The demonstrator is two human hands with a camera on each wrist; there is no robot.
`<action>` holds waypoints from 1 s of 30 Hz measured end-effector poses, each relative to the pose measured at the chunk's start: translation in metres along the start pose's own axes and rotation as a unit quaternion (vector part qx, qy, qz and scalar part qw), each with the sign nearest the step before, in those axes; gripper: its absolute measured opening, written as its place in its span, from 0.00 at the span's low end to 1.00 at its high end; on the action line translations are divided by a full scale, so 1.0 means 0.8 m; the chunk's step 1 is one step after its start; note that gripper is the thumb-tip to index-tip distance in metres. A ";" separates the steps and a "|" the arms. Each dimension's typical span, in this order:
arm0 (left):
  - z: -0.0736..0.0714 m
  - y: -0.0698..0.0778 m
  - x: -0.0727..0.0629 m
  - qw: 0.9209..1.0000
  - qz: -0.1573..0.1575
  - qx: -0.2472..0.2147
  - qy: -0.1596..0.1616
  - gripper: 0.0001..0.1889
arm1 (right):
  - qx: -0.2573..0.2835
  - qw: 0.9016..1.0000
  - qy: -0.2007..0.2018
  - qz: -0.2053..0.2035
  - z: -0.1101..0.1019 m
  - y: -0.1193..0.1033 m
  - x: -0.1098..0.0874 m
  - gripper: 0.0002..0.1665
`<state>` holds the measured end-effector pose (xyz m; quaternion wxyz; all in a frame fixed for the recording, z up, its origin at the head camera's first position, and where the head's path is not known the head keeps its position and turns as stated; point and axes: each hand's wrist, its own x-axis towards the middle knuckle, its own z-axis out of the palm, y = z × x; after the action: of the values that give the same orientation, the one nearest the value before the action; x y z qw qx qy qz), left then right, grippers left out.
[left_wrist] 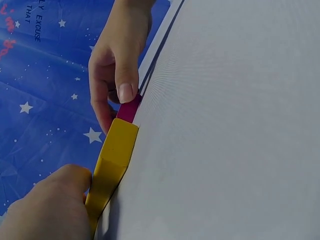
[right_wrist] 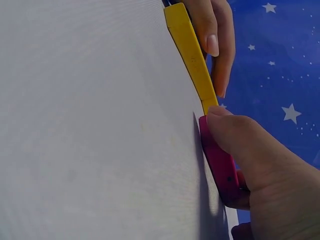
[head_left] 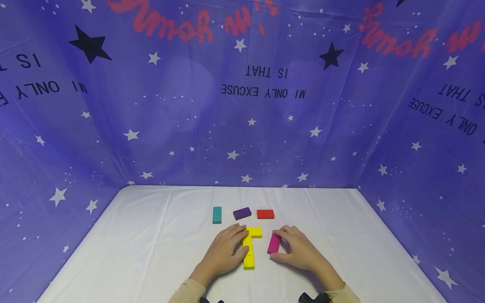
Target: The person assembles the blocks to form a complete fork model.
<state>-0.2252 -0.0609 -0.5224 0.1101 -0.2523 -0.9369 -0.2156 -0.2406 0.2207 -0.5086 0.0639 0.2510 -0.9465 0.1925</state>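
Yellow blocks (head_left: 248, 257) lie on the white cloth, one long upright strip with a shorter piece turned right at its far end. My left hand (head_left: 226, 249) rests along the strip's left side, thumb and forefinger touching it, fingers relaxed. To the right, a magenta block (head_left: 274, 243) stands slightly tilted from the strip, apart from it. My right hand (head_left: 299, 248) pinches this block by its two ends, between thumb and fingers. In the right wrist view the thumb lies on the near end of the magenta block (right_wrist: 220, 167).
Beyond the hands lie a teal block (head_left: 217, 215), a purple block (head_left: 242, 213) and a red block (head_left: 265, 214) in a loose row. Purple cloth printed with stars (head_left: 242, 139) hangs at the back and both sides of the white surface (head_left: 151, 235).
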 end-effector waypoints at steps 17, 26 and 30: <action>-0.003 0.001 0.000 1.000 0.001 -0.002 -0.008 0.27 | 0.006 1.000 0.005 -0.016 0.000 0.001 0.003 0.43; -0.002 0.001 0.000 1.000 0.003 0.003 -0.009 0.27 | 0.010 1.000 -0.004 -0.008 0.001 0.002 0.003 0.41; -0.003 0.003 -0.001 1.000 0.003 0.007 -0.013 0.27 | 0.006 1.000 -0.007 -0.003 0.002 0.002 0.002 0.41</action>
<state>-0.2235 -0.0607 -0.5195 0.1005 -0.2569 -0.9391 -0.2051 -0.2428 0.2207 -0.5100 0.0567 0.2558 -0.9448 0.1965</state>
